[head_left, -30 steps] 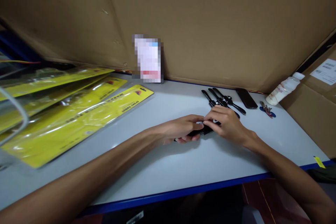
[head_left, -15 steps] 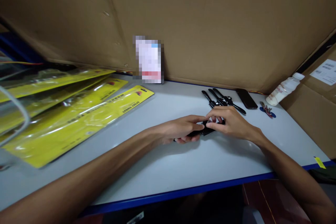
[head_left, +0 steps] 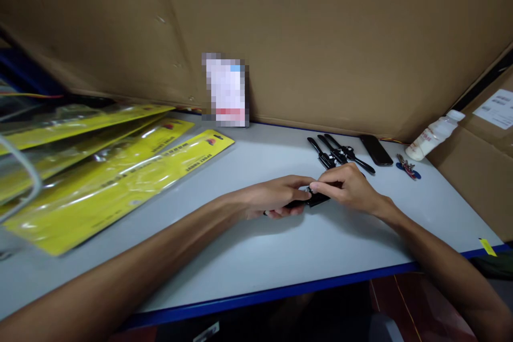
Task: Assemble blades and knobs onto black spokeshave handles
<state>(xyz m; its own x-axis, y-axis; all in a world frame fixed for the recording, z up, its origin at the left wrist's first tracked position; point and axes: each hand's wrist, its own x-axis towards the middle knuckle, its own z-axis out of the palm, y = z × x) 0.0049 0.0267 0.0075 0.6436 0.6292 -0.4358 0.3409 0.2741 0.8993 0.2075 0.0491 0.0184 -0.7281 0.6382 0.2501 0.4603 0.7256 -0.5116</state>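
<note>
While forearms stretch forward, both hands (head_left: 308, 195) pinch a black part (head_left: 316, 200).

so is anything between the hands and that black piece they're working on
Nothing visible does. The left hand and right hand both already grip the black piece; the other black pieces lie apart, behind them.

Three yellow packets (head_left: 120, 181), three loose black straps (head_left: 339, 154), one bottle (head_left: 435, 135), one phone (head_left: 375, 150).

The flat yellow plastic packs (head_left: 120, 181) carry dark print, and the white label on the brown cardboard box (head_left: 497, 109) too, but no words can be read.
</note>
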